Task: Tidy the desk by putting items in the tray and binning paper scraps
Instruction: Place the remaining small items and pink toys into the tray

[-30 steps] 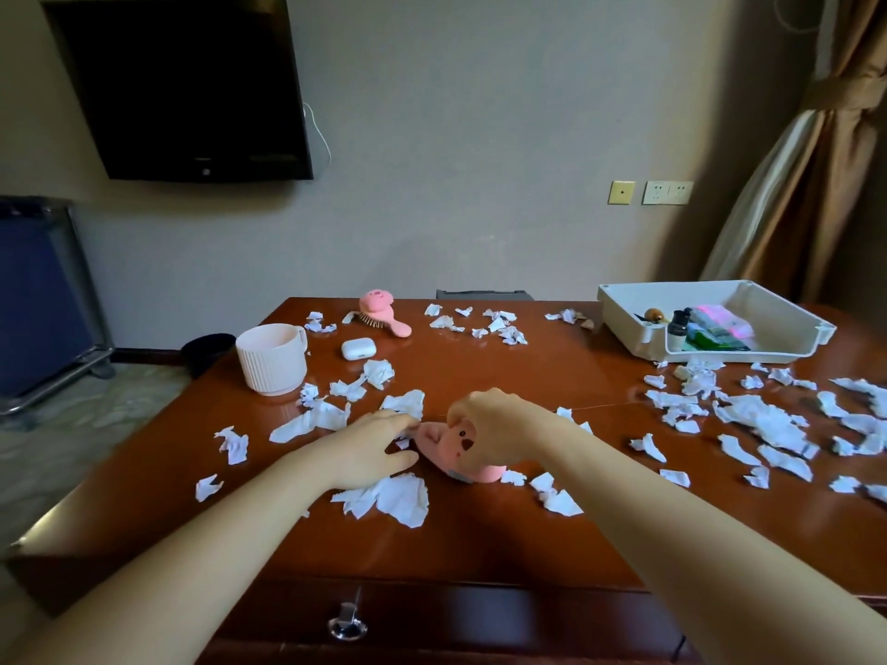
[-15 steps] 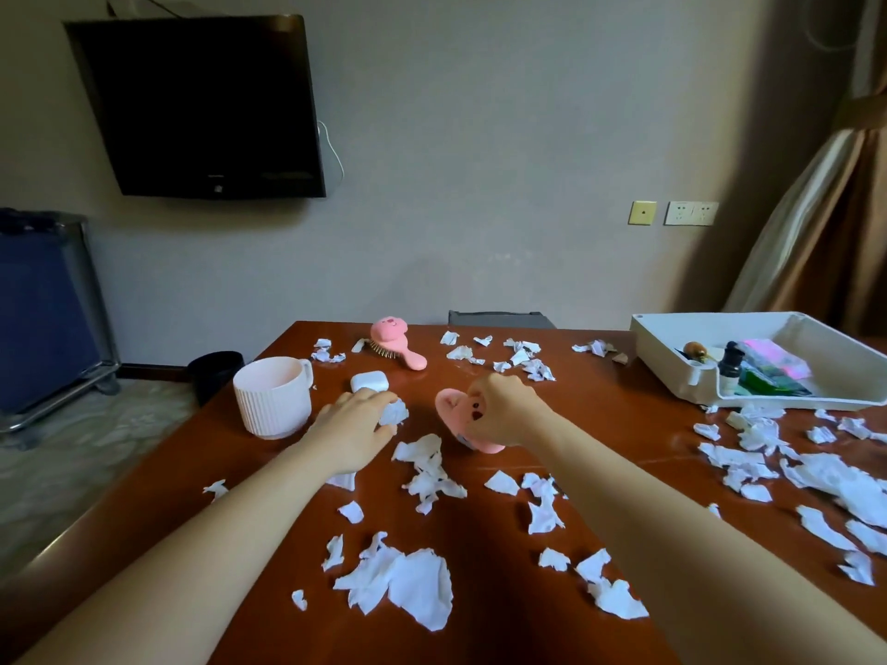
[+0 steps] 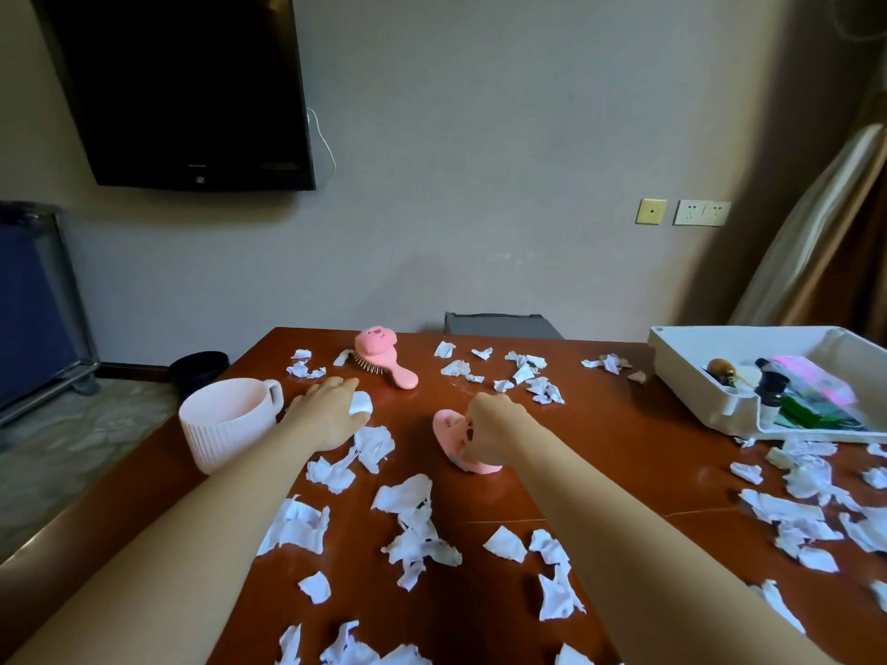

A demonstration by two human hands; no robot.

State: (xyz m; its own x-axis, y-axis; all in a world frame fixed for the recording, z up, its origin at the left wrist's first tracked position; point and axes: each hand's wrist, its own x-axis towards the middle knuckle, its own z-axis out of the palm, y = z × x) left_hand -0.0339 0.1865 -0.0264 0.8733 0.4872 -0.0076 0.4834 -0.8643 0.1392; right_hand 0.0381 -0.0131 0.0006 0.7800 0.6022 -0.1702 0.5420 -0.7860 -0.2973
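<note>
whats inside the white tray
The white tray holds a brownish round item, a dark-capped bottle, a pink packet and a green packet. Anything beneath the packets is hidden.

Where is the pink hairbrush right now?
In the head view, the pink hairbrush lies near the far edge of the desk, left of centre, just beyond the left hand, right of the ribbed mug.

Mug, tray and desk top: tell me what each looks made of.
Mug: matte pale pink with a ribbed wall, likely ceramic, possibly plastic.
Tray: smooth white moulded plastic with rounded corners.
Desk top: reddish-brown wood or veneer under glossy varnish, which shows soft reflections.
</note>
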